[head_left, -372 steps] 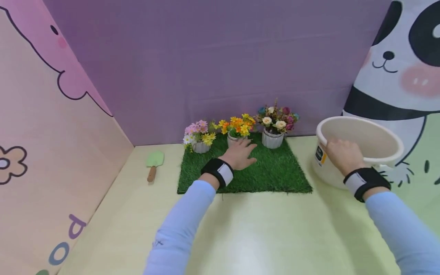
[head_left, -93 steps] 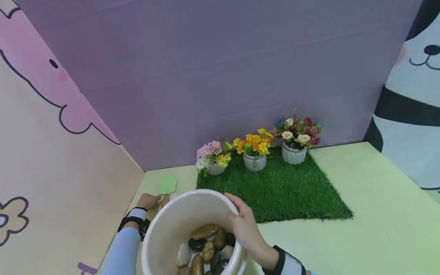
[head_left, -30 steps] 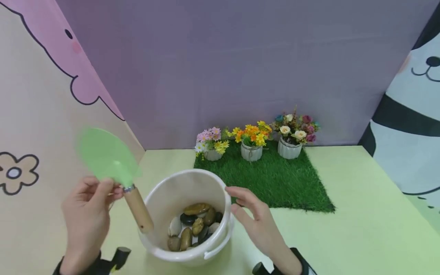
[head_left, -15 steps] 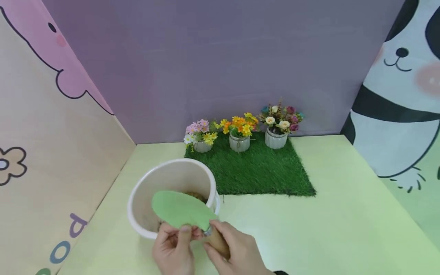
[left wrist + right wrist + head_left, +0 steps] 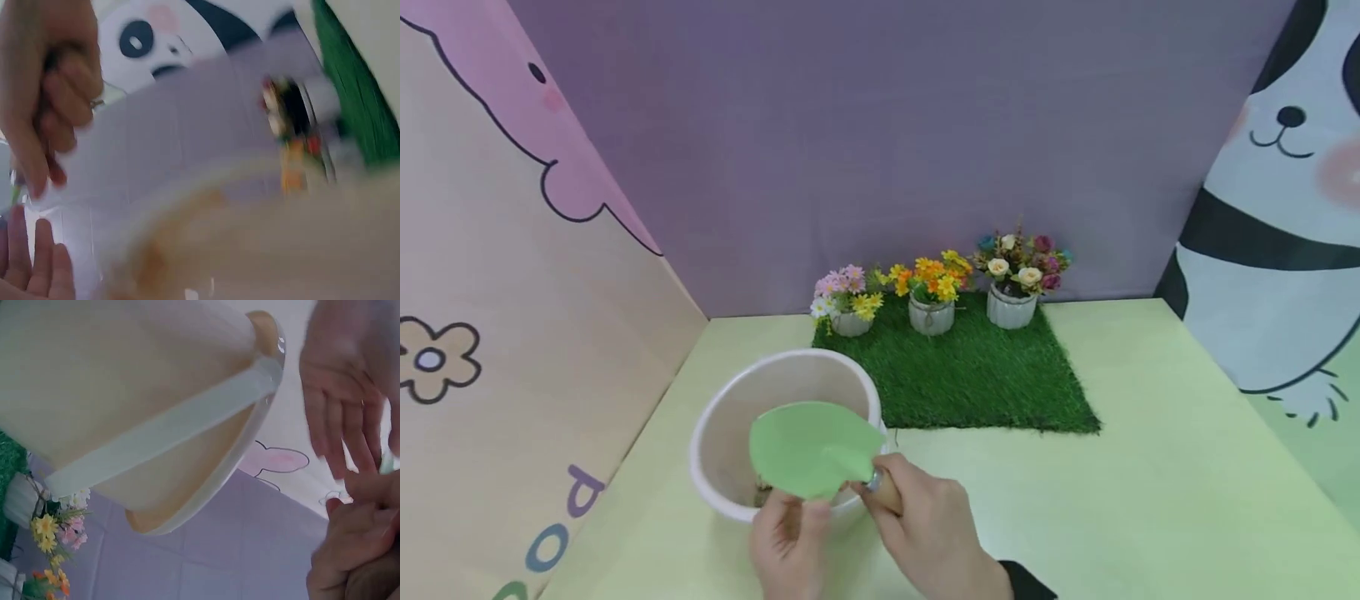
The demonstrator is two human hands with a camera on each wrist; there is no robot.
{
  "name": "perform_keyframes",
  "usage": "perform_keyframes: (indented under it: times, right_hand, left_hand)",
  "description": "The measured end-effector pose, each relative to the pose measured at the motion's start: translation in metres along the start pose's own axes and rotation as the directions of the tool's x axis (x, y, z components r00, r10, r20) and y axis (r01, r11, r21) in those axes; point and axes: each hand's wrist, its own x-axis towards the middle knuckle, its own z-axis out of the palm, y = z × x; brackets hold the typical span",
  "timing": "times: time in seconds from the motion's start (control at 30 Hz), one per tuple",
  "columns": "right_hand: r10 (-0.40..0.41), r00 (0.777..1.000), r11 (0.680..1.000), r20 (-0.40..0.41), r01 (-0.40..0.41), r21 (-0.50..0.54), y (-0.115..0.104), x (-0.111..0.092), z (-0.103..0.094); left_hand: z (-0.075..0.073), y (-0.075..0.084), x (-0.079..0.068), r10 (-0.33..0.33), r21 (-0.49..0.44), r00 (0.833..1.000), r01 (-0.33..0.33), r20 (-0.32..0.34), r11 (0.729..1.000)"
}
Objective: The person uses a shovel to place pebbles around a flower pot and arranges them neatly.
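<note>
Progress looks slight so far, judging by how things lie: the pale green, rounded-blade trowel with a wooden handle (image 5: 812, 450) is already up off the smooth, pale yellow-green desk (image 5: 1112, 500), and its blade carries no load that shows. The right hand (image 5: 928, 517) grips the handle, fingers curled round it just behind the metal collar. The left hand (image 5: 790, 542) has thumb and fingers at the blade's lower edge, seemingly in a light pinch (the wrist views are blurred and cropped there). From the handle, the blade points toward ten o'clock and overlaps the mouth of the round, cream-white plastic bucket (image 5: 722, 442); it appears to be above the opening.

The bucket stands at eight o'clock of the dark green, rectangular artificial-grass mat (image 5: 992, 392). A brownish patch inside it peeps out by the left fingers, too small to identify; the trowel hides most of the interior. So the contents seem yet to be worked with the blade.

On the mat, three potted plants look in order: the white ribbed pot of pink, white and yellow daisies (image 5: 850, 323) at ten o'clock, the white ribbed pot of orange and yellow flowers (image 5: 931, 317) at eleven, and the white ribbed pot of mixed cream and magenta roses (image 5: 1011, 308) at one.
</note>
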Motion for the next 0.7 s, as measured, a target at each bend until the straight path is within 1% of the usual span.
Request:
perform_keyframes:
  times: [0.03, 0.07, 0.1, 0.13, 0.17, 0.2, 0.23, 0.27, 0.3, 0.33, 0.37, 0.4, 0.43, 0.47, 0.5, 0.53, 0.57, 0.6, 0.63, 0.67, 0.7]
  right_hand:
    - [0.029, 0.998, 0.999, 0.063, -0.031, 0.034, 0.001, 0.002, -0.002]
    - [0.058, 0.989, 0.995, 0.134, -0.068, 0.077, 0.002, 0.005, -0.004]
    - [0.086, 0.973, 0.985, 0.213, -0.115, 0.13, 0.003, 0.008, -0.007]
    - [0.098, 0.954, 0.973, 0.283, -0.151, 0.174, 0.004, 0.011, -0.009]
    - [0.09, 0.935, 0.961, 0.343, -0.172, 0.217, 0.004, 0.015, -0.011]
    - [0.08, 0.912, 0.945, 0.402, -0.198, 0.26, 0.005, 0.018, -0.012]
    - [0.061, 0.894, 0.936, 0.445, -0.206, 0.287, 0.005, 0.021, -0.013]
    - [0.039, 0.878, 0.932, 0.477, -0.204, 0.3, 0.005, 0.025, -0.014]
    - [0.017, 0.865, 0.937, 0.501, -0.189, 0.293, 0.005, 0.029, -0.014]
    - [-0.009, 0.86, 0.953, 0.51, -0.146, 0.264, 0.005, 0.034, -0.012]
    - [-0.022, 0.854, 0.968, 0.52, -0.112, 0.224, 0.005, 0.04, -0.01]
    - [-0.023, 0.844, 0.983, 0.536, -0.078, 0.165, 0.006, 0.046, -0.007]
    - [-0.034, 0.839, 0.997, 0.543, -0.01, 0.078, 0.006, 0.053, -0.003]
    - [-0.036, 0.83, 0.998, 0.556, 0.059, -0.024, 0.006, 0.061, 0.002]
    - [-0.041, 0.816, 0.982, 0.577, 0.138, -0.126, 0.006, 0.068, 0.008]
    - [-0.052, 0.8, 0.946, 0.597, 0.231, -0.227, 0.007, 0.075, 0.015]
    - [-0.071, 0.785, 0.897, 0.615, 0.32, -0.305, 0.008, 0.081, 0.024]
    - [-0.093, 0.765, 0.834, 0.637, 0.409, -0.371, 0.009, 0.086, 0.034]
    - [-0.113, 0.745, 0.758, 0.658, 0.492, -0.427, 0.009, 0.091, 0.045]
    - [-0.12, 0.72, 0.693, 0.684, 0.553, -0.461, 0.01, 0.095, 0.055]
    - [-0.118, 0.69, 0.635, 0.714, 0.605, -0.48, 0.01, 0.099, 0.065]
  left_hand:
    - [-0.007, -0.004, 0.003, 0.054, 0.087, 0.997, -0.059, 0.052, 0.994]
    - [-0.014, -0.008, 0.006, 0.121, 0.157, 0.987, -0.136, 0.106, 0.978]
    - [-0.02, -0.013, 0.008, 0.189, 0.242, 0.97, -0.222, 0.151, 0.945]
    - [-0.026, -0.016, 0.009, 0.241, 0.357, 0.953, -0.293, 0.182, 0.887]
    - [-0.031, -0.018, 0.009, 0.282, 0.465, 0.936, -0.349, 0.209, 0.813]
    - [-0.035, -0.019, 0.008, 0.311, 0.556, 0.92, -0.391, 0.237, 0.734]
    - [-0.039, -0.017, 0.006, 0.309, 0.636, 0.913, -0.407, 0.265, 0.656]
    - [-0.042, -0.015, 0.004, 0.307, 0.683, 0.902, -0.431, 0.304, 0.589]
    - [-0.045, -0.012, 0.001, 0.297, 0.717, 0.889, -0.456, 0.348, 0.527]
    - [-0.047, -0.007, -0.001, 0.282, 0.732, 0.877, -0.48, 0.388, 0.484]
    - [-0.049, -0.003, -0.004, 0.26, 0.735, 0.868, -0.496, 0.423, 0.462]
    - [-0.05, 0.001, -0.005, 0.236, 0.732, 0.861, -0.507, 0.45, 0.455]
    - [-0.05, 0.004, -0.006, 0.217, 0.723, 0.854, -0.517, 0.473, 0.459]
    - [-0.051, 0.006, -0.006, 0.207, 0.711, 0.845, -0.529, 0.493, 0.463]
    - [-0.051, 0.007, -0.006, 0.198, 0.716, 0.844, -0.53, 0.499, 0.455]
    - [-0.051, 0.008, -0.006, 0.194, 0.72, 0.847, -0.525, 0.495, 0.455]
    - [-0.051, 0.008, -0.006, 0.191, 0.725, 0.848, -0.523, 0.493, 0.448]
    - [-0.051, 0.008, -0.005, 0.197, 0.725, 0.847, -0.527, 0.494, 0.444]
    - [-0.052, 0.008, -0.004, 0.216, 0.719, 0.841, -0.538, 0.497, 0.44]
    - [-0.052, 0.005, -0.004, 0.249, 0.709, 0.83, -0.556, 0.499, 0.433]
    - [-0.053, 0.003, -0.004, 0.284, 0.7, 0.819, -0.573, 0.498, 0.426]
